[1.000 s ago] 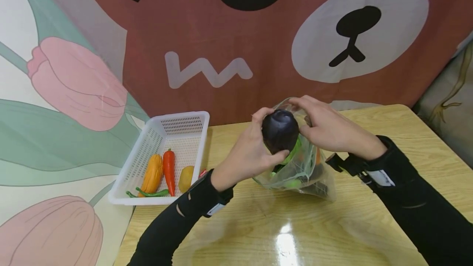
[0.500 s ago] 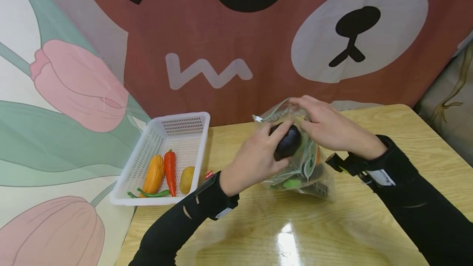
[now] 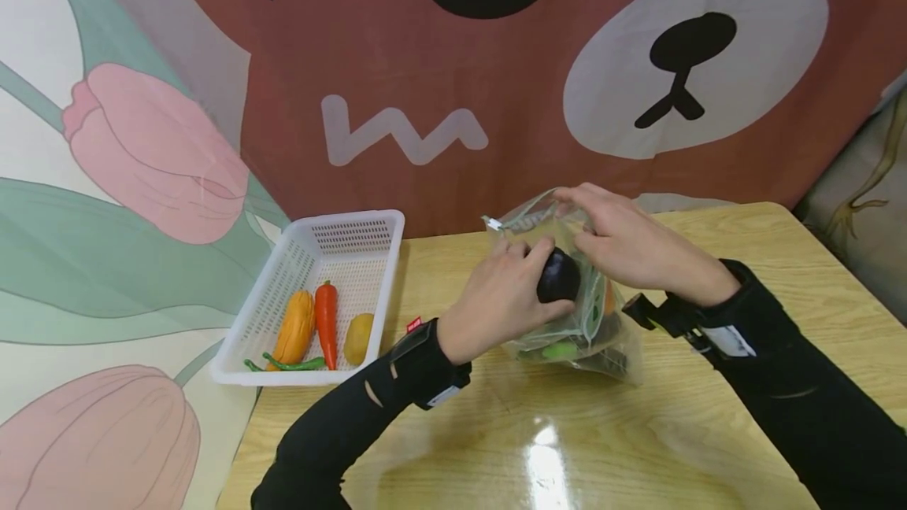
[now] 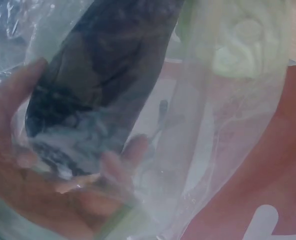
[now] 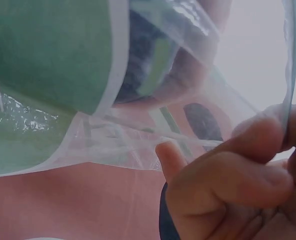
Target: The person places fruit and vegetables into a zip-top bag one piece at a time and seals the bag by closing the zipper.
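Observation:
A dark purple eggplant is gripped at one end by my left hand, which reaches into the mouth of a clear zip bag. Through the plastic, the left wrist view shows the long eggplant with fingers curled around its end. My right hand pinches the bag's upper rim; close up, this hand has curled fingers at the plastic edge. Inside the bag, something green and some dark and orange items show, their kinds unclear.
Left of the bag, a white perforated basket holds a ridged yellow-orange vegetable, a red chili pepper, thin green chilies and a yellowish oval item. Behind the wooden table hangs a printed cloth.
My left hand has moved right and slightly down with the eggplant, from in front of the bag's mouth into it. The right hand has stayed at the bag's rim.

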The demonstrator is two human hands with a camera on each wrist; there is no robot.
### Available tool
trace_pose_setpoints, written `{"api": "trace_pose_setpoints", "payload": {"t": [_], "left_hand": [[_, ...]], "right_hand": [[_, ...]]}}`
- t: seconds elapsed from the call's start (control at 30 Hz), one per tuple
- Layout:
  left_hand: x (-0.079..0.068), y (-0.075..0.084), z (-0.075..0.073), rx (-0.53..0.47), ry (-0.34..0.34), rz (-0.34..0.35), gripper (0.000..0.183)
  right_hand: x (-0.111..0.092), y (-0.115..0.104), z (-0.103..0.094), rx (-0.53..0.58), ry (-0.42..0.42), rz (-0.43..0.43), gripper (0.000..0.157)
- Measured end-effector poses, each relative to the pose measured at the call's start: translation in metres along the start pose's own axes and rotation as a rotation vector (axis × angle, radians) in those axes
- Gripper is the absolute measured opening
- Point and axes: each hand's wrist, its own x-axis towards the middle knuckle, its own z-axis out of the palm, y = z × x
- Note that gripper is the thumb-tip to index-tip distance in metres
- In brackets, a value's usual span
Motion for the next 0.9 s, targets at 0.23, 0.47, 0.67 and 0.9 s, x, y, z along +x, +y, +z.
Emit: {"api": "trace_pose_setpoints", "payload": {"t": [0.23,0.47,0.67,0.9], "left_hand": [[0.002,0.001,-0.001,-0.156,-0.166,0.004,0.058],[0.008,0.001,0.000,-0.194,-0.237,0.167,0.028],[0.006,-0.002,-0.007,-0.252,-0.198,0.170,0.021],[0.001,-0.014,-0.025,-0.413,-0.036,0.194,0.014]], "right_hand": [[0.000,0.000,0.000,-0.011,0.003,-0.007,0.050],[-0.001,0.000,0.000,0.006,0.001,-0.013,0.051],[-0.002,0.001,-0.001,0.006,0.012,-0.013,0.051],[-0.002,0.000,0.000,0.021,0.006,0.003,0.051]]}}
